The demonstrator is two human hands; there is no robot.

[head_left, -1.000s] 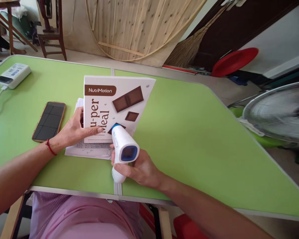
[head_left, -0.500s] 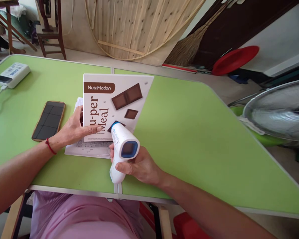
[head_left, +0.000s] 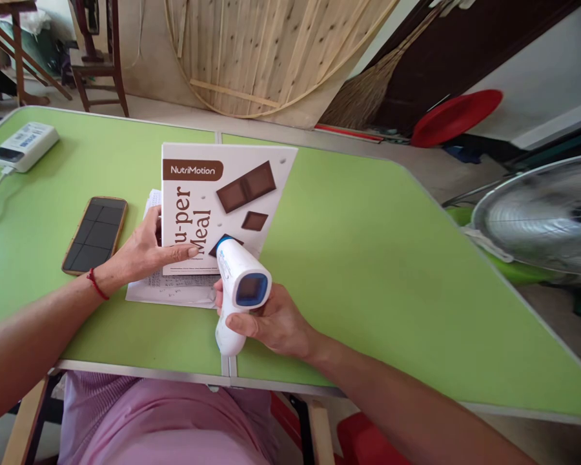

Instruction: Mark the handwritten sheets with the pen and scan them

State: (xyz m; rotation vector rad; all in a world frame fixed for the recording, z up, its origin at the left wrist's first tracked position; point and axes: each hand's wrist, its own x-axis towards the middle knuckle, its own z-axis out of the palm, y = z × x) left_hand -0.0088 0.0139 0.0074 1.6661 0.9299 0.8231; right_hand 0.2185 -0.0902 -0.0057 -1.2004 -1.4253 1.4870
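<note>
My left hand grips a white NutriMotion box by its left side, thumb across the front and the other fingers hidden behind. Brown chocolate pieces are printed on the box, which is held up off the table. In my right hand is a white infrared thermometer with a blue-framed screen facing me. Its front end points at the lower part of the box; whether the two touch I cannot tell. Beneath the box lies a printed paper sheet, partly covered.
A phone lies left of the box on the green table. Farther left is a white power bank with a cable. Beyond the table's right edge stands a fan. A red round basin and a straw broom are behind.
The thermometer's handle has shifted very slightly to the right in my right hand. My left hand and the box stay practically still.
</note>
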